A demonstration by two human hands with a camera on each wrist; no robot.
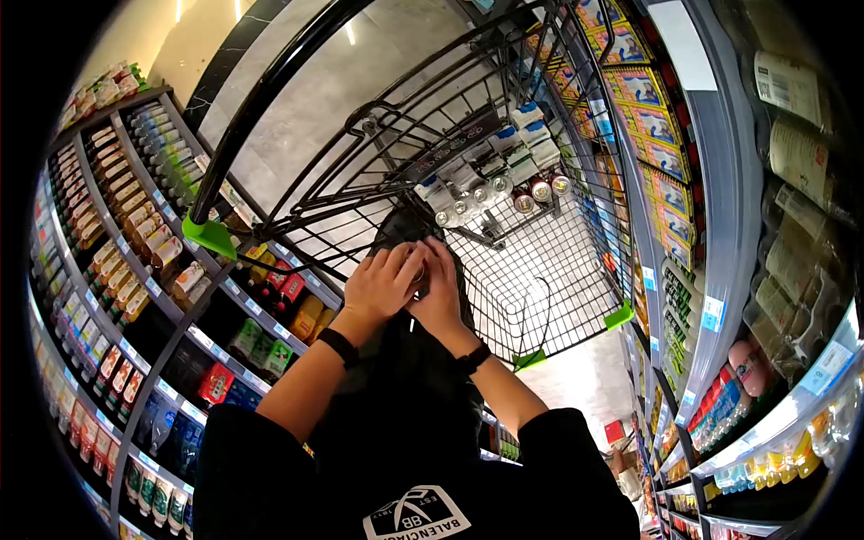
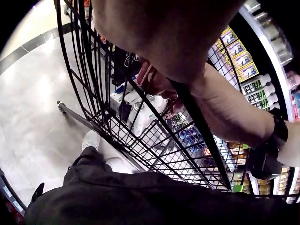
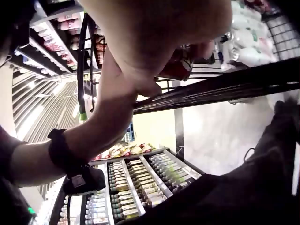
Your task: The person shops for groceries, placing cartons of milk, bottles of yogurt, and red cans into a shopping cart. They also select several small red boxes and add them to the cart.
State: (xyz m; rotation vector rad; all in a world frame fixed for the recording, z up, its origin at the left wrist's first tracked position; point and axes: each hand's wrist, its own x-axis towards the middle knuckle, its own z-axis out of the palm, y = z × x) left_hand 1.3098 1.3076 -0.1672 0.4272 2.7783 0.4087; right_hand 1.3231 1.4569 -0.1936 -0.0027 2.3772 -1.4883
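Observation:
Both hands meet close together in front of the body, over the near edge of the shopping cart. In the head view my left hand (image 1: 385,277) curls its fingers over a small dark red can (image 3: 177,70). The right hand (image 1: 438,290) holds the same can from the other side. Most of the can is hidden by the hands; part of its red side shows in the left wrist view. Beyond them, inside the black wire cart (image 1: 576,315), lie several drink cans (image 1: 541,191) and white-wrapped packs (image 1: 531,135).
The cart's thick black handle (image 1: 241,121) with a green end piece (image 1: 209,238) rises at the left. Shelves of bottles (image 1: 148,225) stand on the left, and shelves with yellow boxes (image 1: 655,126) on the right. Grey floor (image 2: 42,112) shows beside the cart.

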